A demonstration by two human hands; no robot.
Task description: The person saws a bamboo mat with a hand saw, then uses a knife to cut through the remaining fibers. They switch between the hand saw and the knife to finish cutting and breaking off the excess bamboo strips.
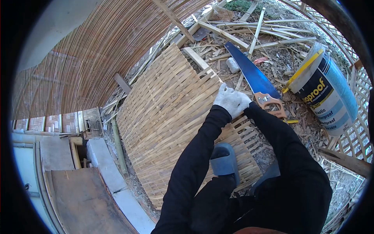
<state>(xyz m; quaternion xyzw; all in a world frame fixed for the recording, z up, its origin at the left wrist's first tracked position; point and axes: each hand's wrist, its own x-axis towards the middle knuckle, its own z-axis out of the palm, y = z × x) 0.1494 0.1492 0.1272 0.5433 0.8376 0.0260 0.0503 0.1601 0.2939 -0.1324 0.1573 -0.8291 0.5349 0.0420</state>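
Note:
A woven bamboo panel (167, 113) lies on the ground, its strips crossing tightly, with looser open strips at its right edge. My left hand (226, 100), in a pale glove, is closed at the panel's right edge. Pressed against it is my right hand (242, 102), also gloved, with its fingers bent. What the fingers hold is too small to make out. Just right of my hands lies a handsaw (253, 72) with a blue blade and a wooden handle. A sandalled foot (225, 160) rests on the panel.
A waterproofing bucket (327, 93) leans at the right beside a bamboo lattice (360, 117). Split bamboo strips (257, 33) and wooden pieces litter the ground ahead. A slatted bamboo screen (89, 58) rises at the upper left. A brown board (82, 199) lies lower left.

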